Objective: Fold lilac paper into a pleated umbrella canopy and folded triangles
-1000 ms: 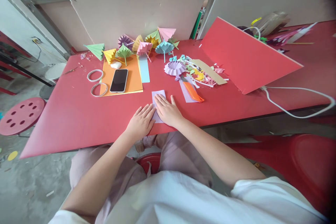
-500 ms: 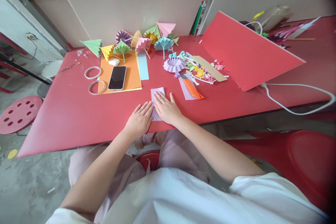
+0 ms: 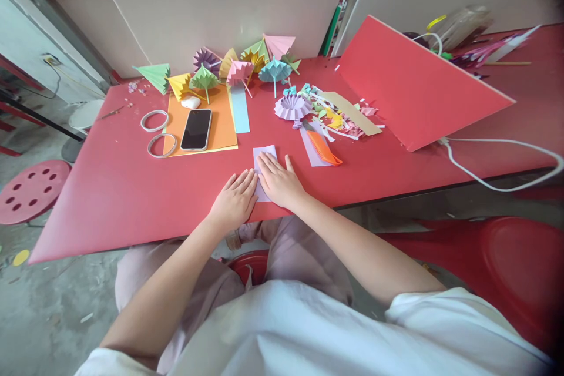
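Note:
A small lilac paper [image 3: 264,154] lies near the front edge of the red table [image 3: 132,200], partly covered by my hands. My right hand [image 3: 278,181] rests flat across its right side, thumb held apart from the fingers. At the paper's left edge lies my left hand [image 3: 235,200], palm down with its fingers stretched out. Just right of them, an orange utility knife [image 3: 323,148] sits on a second lilac strip [image 3: 309,154]. Beyond it stands a pleated lilac paper umbrella [image 3: 292,107].
Several folded paper umbrellas [image 3: 204,78] line the back. A phone [image 3: 196,129] lies on orange paper [image 3: 224,129], beside two tape rolls [image 3: 162,145]. Paper scraps [image 3: 339,120] are heaped by a leaning red board [image 3: 423,85] with a white cable [image 3: 497,142].
Both hands stay flat on the lilac paper in almost the same place. The view has shifted very slightly; nothing else visibly moved.

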The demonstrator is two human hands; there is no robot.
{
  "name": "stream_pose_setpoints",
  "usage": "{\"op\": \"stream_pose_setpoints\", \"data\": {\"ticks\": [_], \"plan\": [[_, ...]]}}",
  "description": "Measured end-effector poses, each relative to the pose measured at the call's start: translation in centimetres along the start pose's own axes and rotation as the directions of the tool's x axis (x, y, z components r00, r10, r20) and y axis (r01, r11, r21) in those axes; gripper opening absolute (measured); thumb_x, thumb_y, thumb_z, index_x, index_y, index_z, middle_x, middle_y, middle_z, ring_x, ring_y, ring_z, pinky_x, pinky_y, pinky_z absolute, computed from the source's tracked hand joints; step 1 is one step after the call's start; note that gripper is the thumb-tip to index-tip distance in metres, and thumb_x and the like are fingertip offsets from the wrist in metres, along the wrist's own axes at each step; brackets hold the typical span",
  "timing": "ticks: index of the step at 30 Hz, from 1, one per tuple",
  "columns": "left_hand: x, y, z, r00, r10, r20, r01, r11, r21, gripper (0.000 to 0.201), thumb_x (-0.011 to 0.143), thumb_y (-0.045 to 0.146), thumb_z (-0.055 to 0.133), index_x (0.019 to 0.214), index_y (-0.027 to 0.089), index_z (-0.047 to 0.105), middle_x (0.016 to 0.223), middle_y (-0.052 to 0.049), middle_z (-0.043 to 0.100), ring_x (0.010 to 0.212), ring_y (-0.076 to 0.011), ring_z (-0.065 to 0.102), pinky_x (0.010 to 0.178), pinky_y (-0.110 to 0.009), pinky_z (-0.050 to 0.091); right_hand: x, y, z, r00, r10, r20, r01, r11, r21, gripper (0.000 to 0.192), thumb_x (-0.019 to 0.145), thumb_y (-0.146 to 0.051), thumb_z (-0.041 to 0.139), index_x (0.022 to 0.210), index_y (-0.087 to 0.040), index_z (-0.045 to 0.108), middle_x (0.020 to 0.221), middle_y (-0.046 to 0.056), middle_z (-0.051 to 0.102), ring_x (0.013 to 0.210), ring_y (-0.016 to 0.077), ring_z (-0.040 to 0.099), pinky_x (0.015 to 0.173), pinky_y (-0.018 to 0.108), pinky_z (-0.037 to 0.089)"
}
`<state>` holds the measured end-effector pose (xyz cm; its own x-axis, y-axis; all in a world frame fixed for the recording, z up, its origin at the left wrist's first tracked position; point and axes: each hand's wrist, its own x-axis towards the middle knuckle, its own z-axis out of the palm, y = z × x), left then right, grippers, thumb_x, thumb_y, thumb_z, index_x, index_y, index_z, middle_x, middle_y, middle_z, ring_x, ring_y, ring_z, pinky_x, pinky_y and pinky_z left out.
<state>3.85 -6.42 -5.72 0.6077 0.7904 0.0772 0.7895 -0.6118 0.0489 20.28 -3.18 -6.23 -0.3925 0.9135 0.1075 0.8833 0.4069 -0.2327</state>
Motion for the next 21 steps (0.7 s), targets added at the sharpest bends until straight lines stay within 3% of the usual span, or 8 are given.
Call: {"op": "stream_pose_setpoints", "data": {"ticks": [21], "plan": [[0.04,0.3,-0.36,1.0,-0.004,0.011,0.004,1.0,0.005,0.049,0.094,0.03,0.031,0.136,0.004,0.036,0.143,-0.015,0.034,0.134,-0.0245,0.029,0.11,-0.043,0.025,0.03,-0.09,0.01,1.0,0.001,0.008,0.0,1.0,-0.015,0.052,0.092,-0.026,0.02,0.14,-0.008,0.029,0.147,0.011,0.029,0.136,0.0225,0.025,0.109,0.059,0.013]]}}
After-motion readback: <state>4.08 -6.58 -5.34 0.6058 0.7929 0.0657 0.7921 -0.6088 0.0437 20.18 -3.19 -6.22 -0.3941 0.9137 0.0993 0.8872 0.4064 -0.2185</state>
